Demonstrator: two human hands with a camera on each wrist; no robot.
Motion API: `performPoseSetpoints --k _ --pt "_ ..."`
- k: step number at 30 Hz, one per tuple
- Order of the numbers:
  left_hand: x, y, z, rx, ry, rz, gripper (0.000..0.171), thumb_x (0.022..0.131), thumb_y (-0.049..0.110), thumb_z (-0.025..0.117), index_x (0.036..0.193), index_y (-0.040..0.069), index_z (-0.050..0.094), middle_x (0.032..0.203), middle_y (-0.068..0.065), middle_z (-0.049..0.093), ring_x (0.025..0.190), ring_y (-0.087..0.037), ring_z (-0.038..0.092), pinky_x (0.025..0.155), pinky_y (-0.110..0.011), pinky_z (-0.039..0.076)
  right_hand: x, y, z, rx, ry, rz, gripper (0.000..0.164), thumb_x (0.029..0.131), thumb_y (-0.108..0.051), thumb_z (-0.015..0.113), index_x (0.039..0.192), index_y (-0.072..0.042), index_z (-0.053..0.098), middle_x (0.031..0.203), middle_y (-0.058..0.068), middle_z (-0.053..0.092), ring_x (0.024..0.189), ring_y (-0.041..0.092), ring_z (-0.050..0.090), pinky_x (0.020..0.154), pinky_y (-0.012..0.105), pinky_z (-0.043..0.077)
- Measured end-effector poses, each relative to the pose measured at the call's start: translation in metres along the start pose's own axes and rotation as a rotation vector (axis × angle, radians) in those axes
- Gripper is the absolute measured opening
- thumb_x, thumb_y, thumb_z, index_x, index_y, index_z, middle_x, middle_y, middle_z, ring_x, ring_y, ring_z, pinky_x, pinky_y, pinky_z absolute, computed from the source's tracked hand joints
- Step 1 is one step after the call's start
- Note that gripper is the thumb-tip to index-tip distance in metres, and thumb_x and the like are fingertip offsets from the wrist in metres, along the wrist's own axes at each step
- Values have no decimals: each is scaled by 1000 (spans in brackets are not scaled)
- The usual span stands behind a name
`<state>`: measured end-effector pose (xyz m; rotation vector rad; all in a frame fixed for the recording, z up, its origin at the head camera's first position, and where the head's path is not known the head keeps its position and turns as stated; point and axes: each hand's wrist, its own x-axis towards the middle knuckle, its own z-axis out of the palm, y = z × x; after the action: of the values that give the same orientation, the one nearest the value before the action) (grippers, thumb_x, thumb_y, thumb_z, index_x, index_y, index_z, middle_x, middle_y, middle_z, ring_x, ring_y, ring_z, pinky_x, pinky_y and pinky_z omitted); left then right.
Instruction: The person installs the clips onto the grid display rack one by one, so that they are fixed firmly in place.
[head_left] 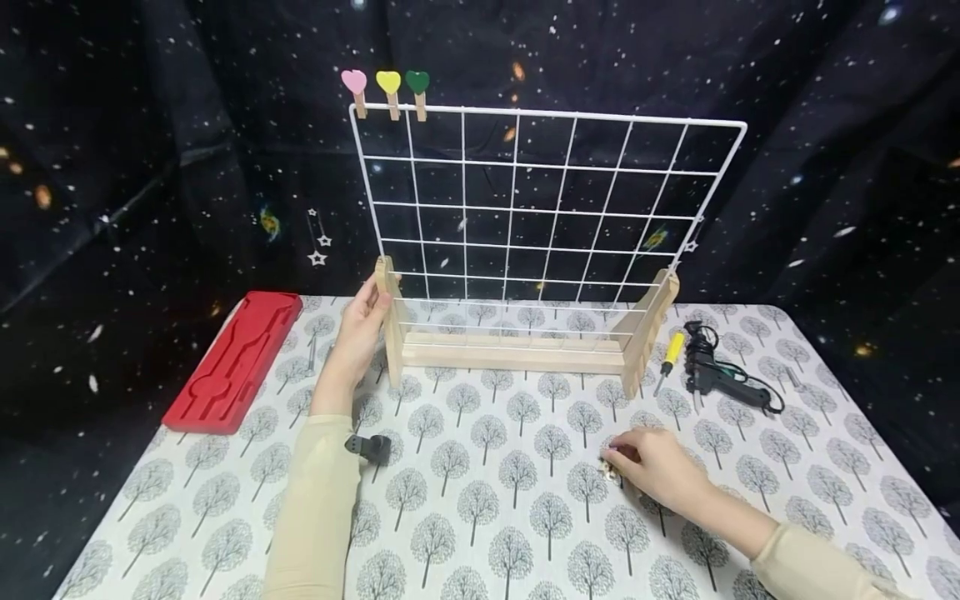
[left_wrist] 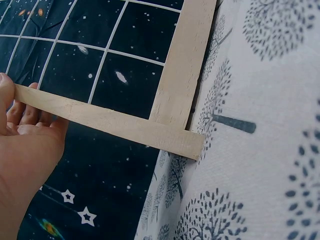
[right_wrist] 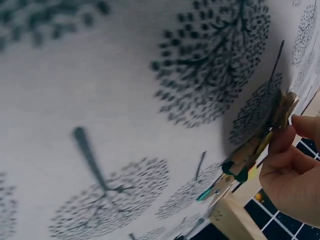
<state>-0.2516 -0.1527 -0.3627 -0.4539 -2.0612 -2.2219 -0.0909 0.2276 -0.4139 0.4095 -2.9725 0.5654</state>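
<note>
My left hand (head_left: 360, 329) grips the left wooden upright (left_wrist: 105, 116) of a stand, thumb on the near side and fingers behind. The stand holds a white wire grid (head_left: 517, 204). Three heart clothespins, pink (head_left: 354, 82), yellow (head_left: 388, 82) and green (head_left: 417, 82), are clipped at the left of its top bar. Low over the table at right, my right hand (head_left: 660, 468) pinches a small wooden clothespin (right_wrist: 286, 109) between thumb and forefinger. Beneath and beside these fingers lie several more clothespins (right_wrist: 245, 155), partly hidden and blurred.
A red molded tray (head_left: 236, 362) lies at the left. Right of the stand are a yellow-handled screwdriver (head_left: 672, 350) and a black glue gun (head_left: 723, 379) with its cord. A small black object (head_left: 369, 448) sits beside the left forearm. Dark starry cloth hangs behind the table.
</note>
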Motion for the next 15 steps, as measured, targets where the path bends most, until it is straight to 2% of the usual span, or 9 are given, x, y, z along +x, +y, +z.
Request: performPoseSetpoints --k 3,9,15 --pt "1 -4 -1 -8 4 -7 49 90 30 41 136 22 28 136 -3 37 127 -15 29 106 -33 24 1 -2 2 5 -15 8 7 78 -26 64 75 -20 65 60 -15 49 52 -2 41 46 15 38" --pt "7 -17 -6 -1 10 6 48 89 32 42 135 28 29 134 -1 39 126 -13 31 105 -31 25 3 -3 1 15 2 -43 8 75 -19 67 81 -13 67 67 -12 57 56 -3 44 51 15 42" --pt "9 -20 -8 1 6 32 47 89 33 42 134 29 30 134 0 40 125 -13 32 105 -32 26 2 -5 -4 138 -53 -7 11 74 -17 68 83 -12 67 67 -10 55 55 -1 46 50 15 44"
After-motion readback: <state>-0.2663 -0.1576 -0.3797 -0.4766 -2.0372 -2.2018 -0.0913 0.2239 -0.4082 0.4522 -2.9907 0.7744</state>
